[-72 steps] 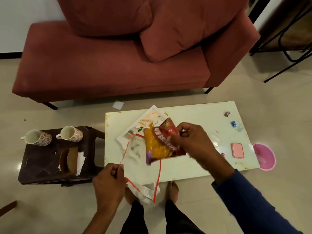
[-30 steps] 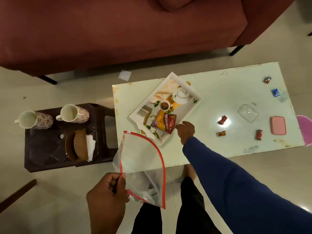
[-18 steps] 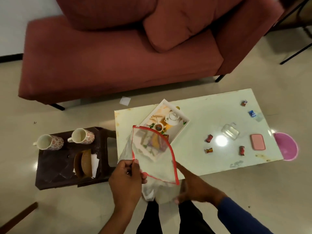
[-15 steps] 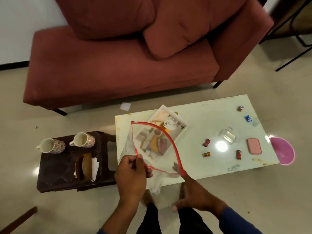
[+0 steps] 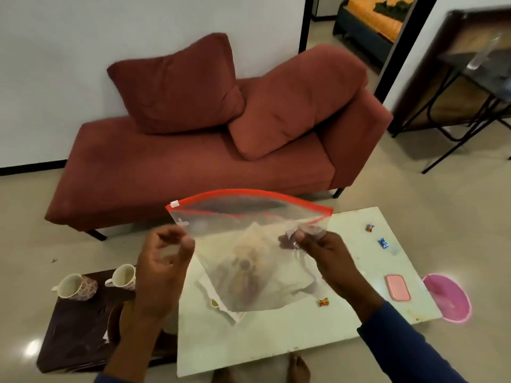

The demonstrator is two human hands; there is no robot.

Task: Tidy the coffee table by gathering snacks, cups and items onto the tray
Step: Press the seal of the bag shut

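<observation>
— Above the coffee table [image 5: 276, 344], what is most likely to go wrong?

— I would say the zip bag [image 5: 249, 244] slipping. It hangs in the air, spread between both hands, with its red zip edge [image 5: 249, 193] uppermost. The right hand [image 5: 323, 252] pinches the film near the bag's right corner, fingers curled on it. The left hand [image 5: 163, 261] is at the left edge with fingers curled, but whether it has the plastic between thumb and fingertips I cannot tell; the picture is blurred there. If only one side is held, the bag may swing down.

— Onto what?

— The tray [image 5: 218, 305], which lies on the table directly beneath and shows only dimly through the plastic, with a snack packet [image 5: 243, 286] on it. A sagging bag could drag across the tray and nudge its contents.

— Anything else at risk?

— The film is thin and limp, so folding it or laying it flat will probably take both hands, and it hides the tray from view while held up.

— And the other things to gather?

— All are apart from the hands. Small wrapped sweets lie on the table: one [image 5: 323, 302] just below the right wrist, two more [image 5: 370, 227] [image 5: 383, 243] towards the far right side. A pink case [image 5: 397, 287] sits near the right end. Two mugs [image 5: 75, 286] [image 5: 123, 277] stand on the dark side stool [image 5: 74, 327], left of the left hand, off the table altogether.
</observation>
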